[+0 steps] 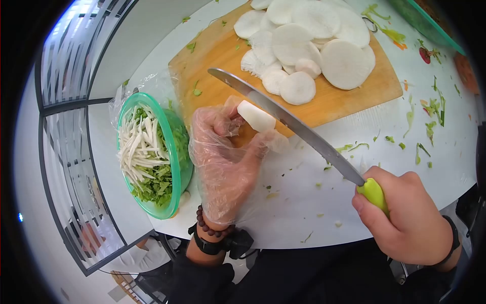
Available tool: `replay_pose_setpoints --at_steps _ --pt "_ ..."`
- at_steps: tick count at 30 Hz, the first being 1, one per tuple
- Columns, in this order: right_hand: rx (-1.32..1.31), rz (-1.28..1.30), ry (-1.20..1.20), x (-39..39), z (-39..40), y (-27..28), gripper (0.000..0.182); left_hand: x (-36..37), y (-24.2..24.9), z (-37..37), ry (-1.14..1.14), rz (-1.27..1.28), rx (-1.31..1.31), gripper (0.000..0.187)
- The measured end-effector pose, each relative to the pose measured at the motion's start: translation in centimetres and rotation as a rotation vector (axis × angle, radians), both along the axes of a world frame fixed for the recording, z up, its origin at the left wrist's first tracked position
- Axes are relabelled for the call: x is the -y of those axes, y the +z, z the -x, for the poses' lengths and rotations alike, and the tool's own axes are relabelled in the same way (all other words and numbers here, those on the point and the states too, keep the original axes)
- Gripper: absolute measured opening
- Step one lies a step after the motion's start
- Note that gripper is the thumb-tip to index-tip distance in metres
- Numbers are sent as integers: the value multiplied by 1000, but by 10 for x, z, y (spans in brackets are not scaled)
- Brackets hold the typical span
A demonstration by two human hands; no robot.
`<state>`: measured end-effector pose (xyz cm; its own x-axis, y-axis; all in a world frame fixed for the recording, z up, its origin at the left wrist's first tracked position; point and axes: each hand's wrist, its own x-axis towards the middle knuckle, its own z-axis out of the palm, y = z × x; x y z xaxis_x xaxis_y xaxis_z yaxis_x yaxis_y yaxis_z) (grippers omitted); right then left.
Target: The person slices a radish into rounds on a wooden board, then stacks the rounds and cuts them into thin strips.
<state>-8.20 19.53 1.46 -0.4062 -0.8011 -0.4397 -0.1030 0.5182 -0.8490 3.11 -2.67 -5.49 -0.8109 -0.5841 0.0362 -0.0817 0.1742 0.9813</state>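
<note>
My left hand (228, 152), in a clear plastic glove, pinches a short white radish piece (256, 117) over the near edge of the wooden cutting board (212, 76). My bare right hand (405, 213) grips the green handle of a long kitchen knife (304, 133). The blade slants up and left, overlapping the board and passing close by the radish piece in this view. Round white radish slices (298, 40) lie overlapping in a pile on the far part of the board.
A green bowl (177, 167) holding white radish strips and chopped greens stands left of my left hand, with crumpled clear plastic behind it. Vegetable scraps (430, 126) are scattered over the white table (314, 218). Another green container (430, 23) is at the far right.
</note>
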Motion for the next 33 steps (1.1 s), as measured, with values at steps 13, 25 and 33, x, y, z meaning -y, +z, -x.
replay_pose_setpoints --at_steps 13,25,33 --pt "-28 -94 59 -1 -10 0 7 0 -1 2 15 88 -48 45" --pt "71 -86 -4 5 -10 1 8 3 -5 1 4 254 -84 43" --pt "-5 -77 -6 1 -13 -4 12 21 -2 5 -116 896 -63 48"
